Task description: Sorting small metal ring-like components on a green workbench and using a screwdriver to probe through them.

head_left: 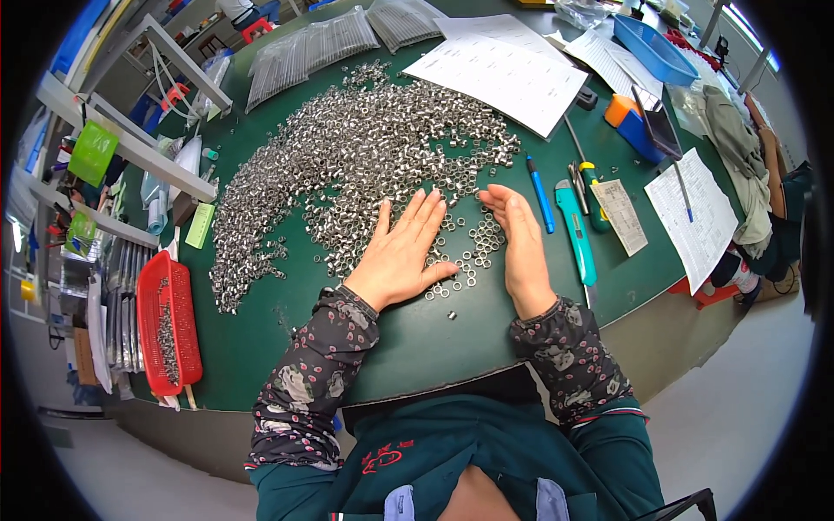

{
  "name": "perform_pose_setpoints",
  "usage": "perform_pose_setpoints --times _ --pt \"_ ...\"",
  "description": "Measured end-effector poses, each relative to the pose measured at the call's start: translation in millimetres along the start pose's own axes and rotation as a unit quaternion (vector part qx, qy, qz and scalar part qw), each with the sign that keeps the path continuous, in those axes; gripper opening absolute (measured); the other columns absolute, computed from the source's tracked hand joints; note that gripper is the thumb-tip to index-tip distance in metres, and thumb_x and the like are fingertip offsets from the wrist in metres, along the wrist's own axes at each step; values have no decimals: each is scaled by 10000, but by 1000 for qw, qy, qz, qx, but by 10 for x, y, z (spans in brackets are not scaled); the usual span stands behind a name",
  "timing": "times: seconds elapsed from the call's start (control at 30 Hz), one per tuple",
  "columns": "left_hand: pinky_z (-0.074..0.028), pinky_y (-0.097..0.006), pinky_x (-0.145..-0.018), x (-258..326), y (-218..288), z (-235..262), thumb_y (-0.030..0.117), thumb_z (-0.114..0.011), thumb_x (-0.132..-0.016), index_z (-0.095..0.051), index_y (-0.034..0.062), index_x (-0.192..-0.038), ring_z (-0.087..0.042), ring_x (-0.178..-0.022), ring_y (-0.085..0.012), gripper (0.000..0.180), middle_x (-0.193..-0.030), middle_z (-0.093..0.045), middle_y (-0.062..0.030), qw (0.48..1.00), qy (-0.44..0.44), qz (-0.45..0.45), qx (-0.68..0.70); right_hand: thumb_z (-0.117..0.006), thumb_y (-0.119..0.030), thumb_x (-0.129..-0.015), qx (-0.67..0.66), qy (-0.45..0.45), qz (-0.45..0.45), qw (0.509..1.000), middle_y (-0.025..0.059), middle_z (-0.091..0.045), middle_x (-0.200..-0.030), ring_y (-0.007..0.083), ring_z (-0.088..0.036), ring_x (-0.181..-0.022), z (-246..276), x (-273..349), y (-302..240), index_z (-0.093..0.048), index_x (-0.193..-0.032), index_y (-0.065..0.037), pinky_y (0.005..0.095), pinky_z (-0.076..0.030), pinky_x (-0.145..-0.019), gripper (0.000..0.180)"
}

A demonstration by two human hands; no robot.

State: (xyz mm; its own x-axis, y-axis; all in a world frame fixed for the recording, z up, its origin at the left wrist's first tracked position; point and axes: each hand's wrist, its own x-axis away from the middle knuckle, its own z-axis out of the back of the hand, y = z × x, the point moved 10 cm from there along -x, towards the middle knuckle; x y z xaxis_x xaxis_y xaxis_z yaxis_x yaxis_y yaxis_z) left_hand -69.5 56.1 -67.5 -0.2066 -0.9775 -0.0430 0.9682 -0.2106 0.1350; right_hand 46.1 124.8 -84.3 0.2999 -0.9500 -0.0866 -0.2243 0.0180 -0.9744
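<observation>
A wide pile of small silvery metal rings spreads over the green tabletop. My left hand lies flat at the near edge of the pile, palm down, its fingers stretched out over some rings and its thumb pointing right. To its right, my right hand stands on its edge, fingers extended and slightly curved, palm turned toward the left. Between the two hands lies a loose patch of rings, mostly one layer deep. One single ring sits apart, nearer to me.
Right of my right hand lie a blue pen, a teal utility knife and a screwdriver. Paper sheets and bagged grey tubes are at the back. A red basket holding rings stands at the left edge.
</observation>
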Motion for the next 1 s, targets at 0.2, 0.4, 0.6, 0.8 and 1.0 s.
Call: perform_pose_setpoints --times 0.2,0.4,0.6,0.8,1.0 --pt "-57 -517 -1064 118 -9 -10 540 -475 -811 -222 3 -1361 -120 -1345 -273 809 -1440 -176 -138 1000 2 2 -3 -309 -327 -956 4 6 -1 1000 122 -550 -1109 182 -485 -1072 6 -9 8 -485 -1149 15 290 -323 -954 431" --pt "-51 -520 -1060 158 99 -25 531 -470 -816 -183 32 -1379 -109 -1350 -257 805 -1446 -168 -122 999 -31 3 26 -305 -321 -959 7 0 -4 1000 107 -544 -1133 169 -483 -1083 -2 -8 12 -482 -1167 -6 289 -320 -960 417" --pt "-69 -516 -1063 140 46 2 536 -486 -809 -228 -20 -1351 -129 -1344 -268 818 -1434 -191 -144 1000 0 11 8 -305 -324 -959 3 0 -2 1000 109 -545 -1126 171 -485 -1081 5 1 4 -483 -1163 -2 289 -321 -963 421" --pt "-67 -519 -1061 156 58 34 535 -489 -808 -238 -28 -1344 -131 -1344 -271 818 -1434 -188 -147 1000 6 6 7 -304 -328 -960 9 -6 3 1000 108 -546 -1125 168 -486 -1078 -2 -17 18 -483 -1162 -2 288 -320 -963 423" --pt "-66 -525 -1059 87 61 2 545 -478 -810 -242 -27 -1343 -137 -1342 -273 816 -1434 -190 -143 1000 -2 5 23 -305 -325 -961 5 -1 -4 1000 105 -550 -1119 162 -488 -1069 -5 -10 5 -485 -1162 -7 284 -326 -953 417"
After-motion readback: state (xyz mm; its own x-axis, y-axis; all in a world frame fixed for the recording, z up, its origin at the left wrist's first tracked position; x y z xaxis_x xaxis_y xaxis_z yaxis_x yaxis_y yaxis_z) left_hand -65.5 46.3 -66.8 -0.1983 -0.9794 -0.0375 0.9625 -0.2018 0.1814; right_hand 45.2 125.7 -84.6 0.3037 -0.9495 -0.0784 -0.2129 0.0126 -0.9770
